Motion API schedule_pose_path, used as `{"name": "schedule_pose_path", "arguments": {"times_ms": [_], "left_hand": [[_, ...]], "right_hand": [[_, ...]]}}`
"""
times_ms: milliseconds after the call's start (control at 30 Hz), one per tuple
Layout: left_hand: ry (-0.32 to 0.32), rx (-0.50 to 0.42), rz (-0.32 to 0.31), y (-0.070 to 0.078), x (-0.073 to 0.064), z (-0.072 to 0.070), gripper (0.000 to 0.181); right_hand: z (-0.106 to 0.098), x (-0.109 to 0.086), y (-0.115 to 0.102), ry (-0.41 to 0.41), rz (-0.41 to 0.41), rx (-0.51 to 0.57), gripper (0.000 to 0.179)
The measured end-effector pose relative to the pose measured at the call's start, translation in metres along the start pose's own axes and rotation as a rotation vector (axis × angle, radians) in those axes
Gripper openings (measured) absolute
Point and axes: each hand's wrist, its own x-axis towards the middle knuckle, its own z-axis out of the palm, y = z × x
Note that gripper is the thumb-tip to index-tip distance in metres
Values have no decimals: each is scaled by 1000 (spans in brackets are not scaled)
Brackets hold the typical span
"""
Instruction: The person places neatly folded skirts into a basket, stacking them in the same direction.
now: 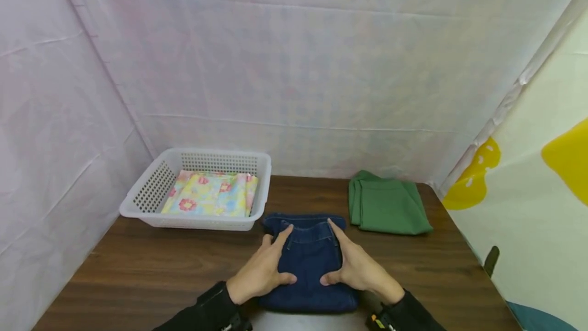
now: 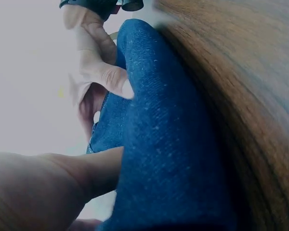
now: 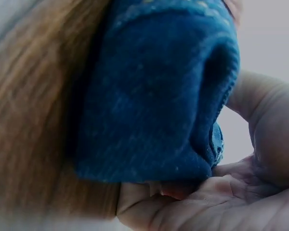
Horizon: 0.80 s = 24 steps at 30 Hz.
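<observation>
Folded dark blue jeans [image 1: 308, 259] lie at the middle front of the table, waistband toward the back. My left hand [image 1: 261, 274] grips their left side, thumb and forefinger spread over the top. At the right side my right hand [image 1: 363, 268] holds them the same way. In the left wrist view, the thumb of the left hand [image 2: 62, 180] meets the thick denim fold [image 2: 159, 125]. The right wrist view has fingers of the right hand [image 3: 231, 202] tucked round the edge of the denim [image 3: 149, 96]. Other fingertips are hidden by the cloth.
A white perforated basket [image 1: 248, 222] stands at the back left, with a folded floral cloth [image 1: 211, 195] inside. Folded green fabric [image 1: 390, 206] lies at the back right of the brown wooden table [image 1: 184, 259]. Pale sheets [image 1: 298, 65] hang behind and beside it.
</observation>
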Motion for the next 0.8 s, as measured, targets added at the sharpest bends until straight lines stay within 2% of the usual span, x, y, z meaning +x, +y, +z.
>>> {"name": "schedule_pose_path", "arguments": {"times_ms": [133, 233, 333, 567, 800], "left_hand": [[-14, -25, 23, -1, 1, 0, 97], [-3, -26, 23, -4, 3, 1, 90], [12, -19, 26, -6, 5, 2, 88], [23, -2, 37, -6, 9, 0, 86], [10, 5, 49, -5, 11, 0, 84]], "right_hand": [[-1, 0, 2, -29, -9, 65, 115], [-3, 1, 6, -43, -21, 112, 94], [-7, 1, 7, -45, -22, 136, 84], [-12, 0, 4, -9, -7, 209, 84], [-16, -2, 6, 62, -66, 189, 96]]}}
